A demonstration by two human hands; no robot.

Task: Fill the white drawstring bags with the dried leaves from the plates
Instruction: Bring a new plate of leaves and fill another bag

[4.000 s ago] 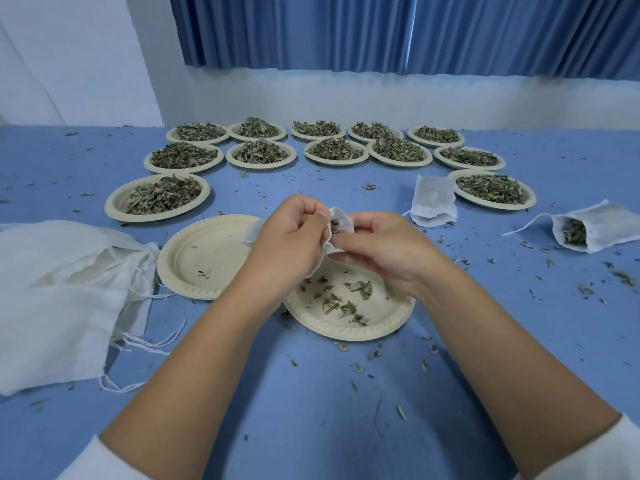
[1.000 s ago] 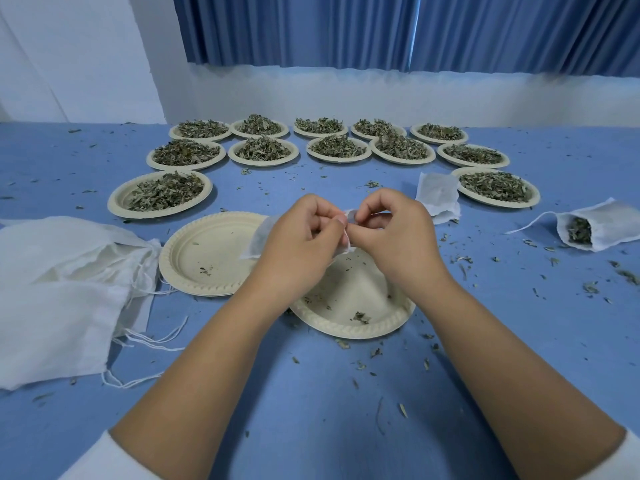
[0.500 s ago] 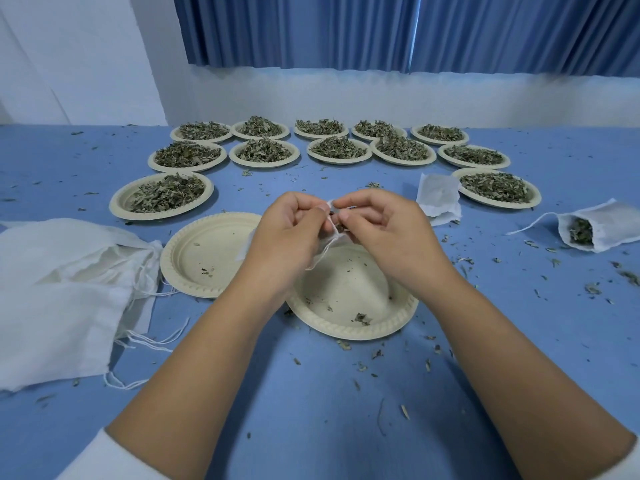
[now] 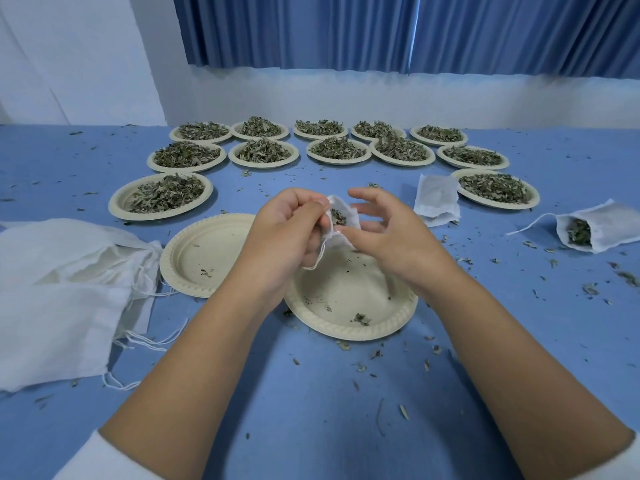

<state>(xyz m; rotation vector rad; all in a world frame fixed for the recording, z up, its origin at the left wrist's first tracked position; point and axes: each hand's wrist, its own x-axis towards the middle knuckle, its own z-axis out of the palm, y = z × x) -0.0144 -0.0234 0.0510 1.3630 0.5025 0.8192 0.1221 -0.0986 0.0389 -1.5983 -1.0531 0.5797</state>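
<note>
We hold the small drawstring bag (image 4: 343, 211) between our hands, just above the near plate (image 4: 346, 332). Its mouth is turned up toward us, so the dried leaves (image 4: 337, 217) inside show and any that slip drop onto the plate rather than the table (image 4: 311, 410). Our left hand (image 4: 284, 237) pinches the bag's rim between thumb and fingertips, which keeps the mouth open. Our right hand (image 4: 394, 240) is loose, fingers spread and holding nothing, with one fingertip at the lower edge of the mouth; we cannot tell whether it touches. Only crumbs lie on this plate, so we judge the bag about full and its cord ready to be drawn. Just to the left sits an emptied plate (image 4: 204, 251), and past it a heap of white cloth (image 4: 59, 289). Further back, the heaped plates (image 4: 121, 202) wait in rows. To the right lie a flat bag (image 4: 436, 199) and a filled bag (image 4: 606, 226) on its side.
</note>
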